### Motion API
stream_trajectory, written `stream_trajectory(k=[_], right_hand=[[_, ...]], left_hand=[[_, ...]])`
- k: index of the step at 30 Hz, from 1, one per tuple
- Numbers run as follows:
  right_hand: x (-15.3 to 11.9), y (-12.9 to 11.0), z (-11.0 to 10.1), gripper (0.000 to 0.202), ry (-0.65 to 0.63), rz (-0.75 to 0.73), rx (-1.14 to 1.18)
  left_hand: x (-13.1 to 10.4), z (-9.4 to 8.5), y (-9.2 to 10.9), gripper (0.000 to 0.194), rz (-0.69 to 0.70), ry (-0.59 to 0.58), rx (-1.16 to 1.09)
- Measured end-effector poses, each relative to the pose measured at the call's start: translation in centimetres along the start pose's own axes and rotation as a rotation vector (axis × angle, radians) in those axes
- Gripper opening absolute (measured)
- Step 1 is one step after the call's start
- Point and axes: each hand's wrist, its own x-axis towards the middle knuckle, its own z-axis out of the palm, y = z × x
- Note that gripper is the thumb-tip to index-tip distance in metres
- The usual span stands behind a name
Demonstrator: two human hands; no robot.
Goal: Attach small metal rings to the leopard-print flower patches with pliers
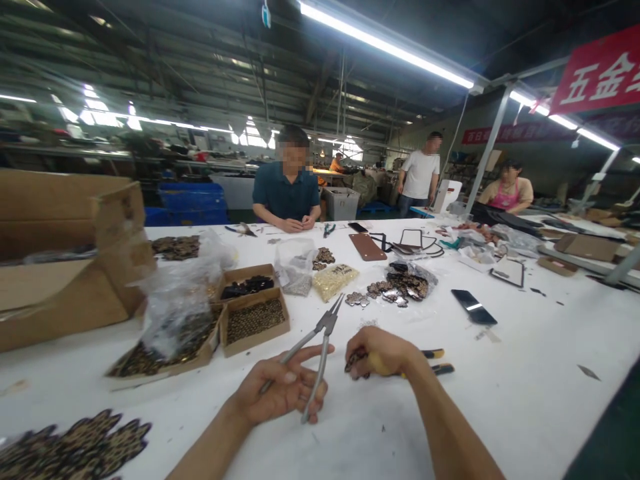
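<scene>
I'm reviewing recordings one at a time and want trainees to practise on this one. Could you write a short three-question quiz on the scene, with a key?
1. Which of the wearer's hands holds the grey pliers?
2. True or false: in the picture, the yellow bag lies right of the open box of small bronze-coloured parts.
3. What do the fingers of the wearer's right hand hold? a) a phone; b) a dark patterned piece; c) nothing.

Key: 1. The left hand. 2. True. 3. b.
</scene>
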Motion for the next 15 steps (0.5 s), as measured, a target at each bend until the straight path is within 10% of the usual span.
stream_trajectory(k=[6,15], right_hand=[[-1.4,4.8,-2.8,0.048,0.771,-0.004,0.588],[-1.0,6.8,-2.9,0.04,0.8,-0.091,0.912]], left_hand=[[0.1,1.1,-1.2,0.079,-0.124,-0.02,-0.014],[0.6,1.5,-1.9,0.077,-0.139,-0.152,-0.02]])
